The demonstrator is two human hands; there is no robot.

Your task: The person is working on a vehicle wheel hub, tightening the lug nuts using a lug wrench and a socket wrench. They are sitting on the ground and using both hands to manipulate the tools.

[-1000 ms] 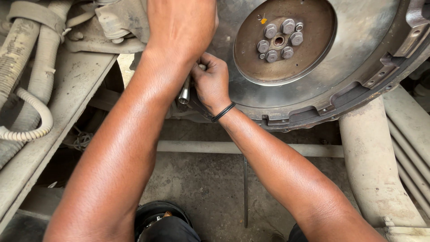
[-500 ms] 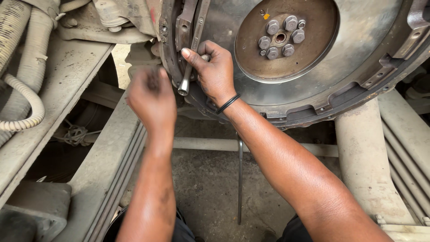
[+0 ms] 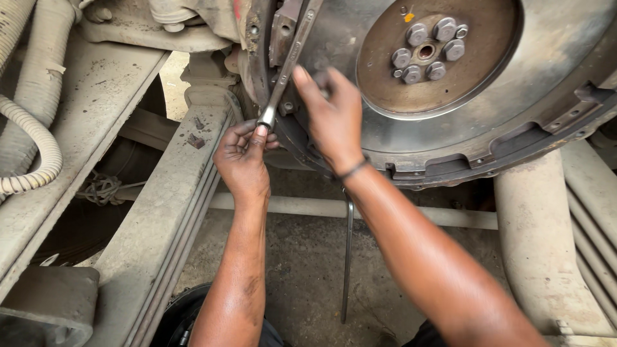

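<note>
Against the lower left rim of the big round flywheel point(image 3: 553, 96), a long steel wrench point(image 3: 287, 64) slants up and to the right, its lower end at a small bolt on the housing beside the rim. The left hand point(image 3: 243, 157) closes its fingertips round that lower end, thumb pressed just under the ring; the right hand point(image 3: 334, 119) lies curled on the flywheel's edge just right of the wrench, fingers bent, though whether it grips anything I cannot tell. The wrench looks stiff, slim and fairly heavy for its width, bare grey metal that is likely greasy and slippery, so a firm hold well up the shank, away from the bolt, would give the most leverage. The flywheel is thick cast metal, dusty and rust-brown, with a ring of hexagonal bolts point(image 3: 427, 46) at its hub. Left of the flywheel run a flat, gritty frame rail point(image 3: 160, 212) and a ribbed pale hose point(image 3: 29, 167). Below it a thin rod point(image 3: 347, 257) stands on the stained concrete floor.
</note>
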